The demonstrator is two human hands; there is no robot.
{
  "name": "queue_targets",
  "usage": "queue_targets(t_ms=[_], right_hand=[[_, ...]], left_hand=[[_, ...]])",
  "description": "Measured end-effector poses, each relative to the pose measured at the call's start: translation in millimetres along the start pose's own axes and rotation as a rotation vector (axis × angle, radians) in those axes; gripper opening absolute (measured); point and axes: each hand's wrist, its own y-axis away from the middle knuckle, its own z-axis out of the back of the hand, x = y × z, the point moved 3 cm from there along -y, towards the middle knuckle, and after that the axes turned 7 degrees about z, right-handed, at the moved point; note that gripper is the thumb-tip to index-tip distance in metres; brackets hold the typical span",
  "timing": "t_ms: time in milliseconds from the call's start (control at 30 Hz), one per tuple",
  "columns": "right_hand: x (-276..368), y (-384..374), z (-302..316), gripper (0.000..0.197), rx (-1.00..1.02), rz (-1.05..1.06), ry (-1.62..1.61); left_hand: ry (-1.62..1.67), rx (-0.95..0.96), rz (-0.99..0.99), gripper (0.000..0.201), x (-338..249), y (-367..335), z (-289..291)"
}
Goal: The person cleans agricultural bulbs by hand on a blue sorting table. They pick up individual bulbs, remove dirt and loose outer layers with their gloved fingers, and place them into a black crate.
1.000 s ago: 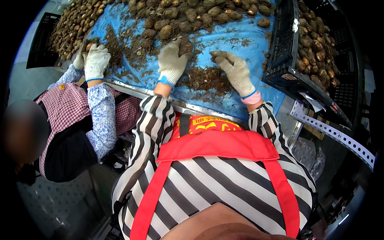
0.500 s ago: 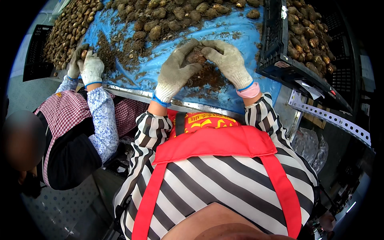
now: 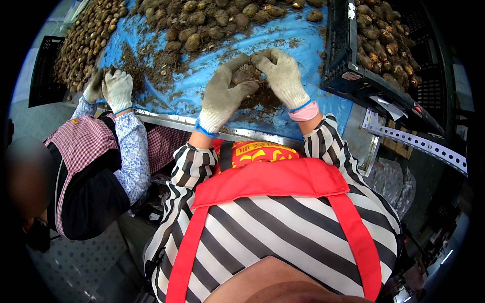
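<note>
Nearby, dirt (image 3: 260,97) litters the sheet (image 3: 332,107) beside the tuber (image 3: 246,74).

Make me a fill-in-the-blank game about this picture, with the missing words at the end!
1. The tuber is between the left hand and right hand, which both wear ____.
2. The band at the right wrist is coloured ____.
3. The sheet is coloured ____.
4. The crate right of it is coloured ____.

Missing words: gloves; pink; blue; black.
</note>
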Motion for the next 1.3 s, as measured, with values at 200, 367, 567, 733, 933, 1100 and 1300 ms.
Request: queue_targets(t_ms=[200, 367, 567, 733, 933, 1100, 1300], right_hand=[[-28.3, -3.1, 14.4, 0.031, 0.106, -0.045, 0.288], [-32.4, 17.0, 21.6, 0.035, 0.040, 0.227, 0.272], [-0.1, 25.0, 34.9, 0.035, 0.156, -0.008, 0.061], [-1.0, 33.2, 27.7, 0.039, 0.100, 0.089, -0.045], [8.3, 40.2, 27.5, 0.040, -0.064, 0.141, -0.043], [15.3, 42.3, 37.5, 0.030, -0.159, 0.092, 0.020], [15.4, 44.0, 40.1, 0.024, 0.081, 0.256, 0.185]], left_hand=[[0.580, 0.134, 0.082, 0.065, 19.6, -1.6, -7.7], [0.786, 0.305, 0.006, 0.073, 17.3, -7.5, -6.6], [0.889, 0.340, -0.011, 0.071, 20.0, -5.0, -6.7], [0.779, 0.242, 0.048, 0.068, 14.4, -3.6, -5.2], [0.333, 0.141, -0.055, 0.061, 4.4, -10.6, -11.3], [0.232, 0.044, -0.093, 0.059, -12.5, -7.4, -17.1], [0.171, -0.022, 0.005, 0.060, -14.1, -13.9, -19.6]])
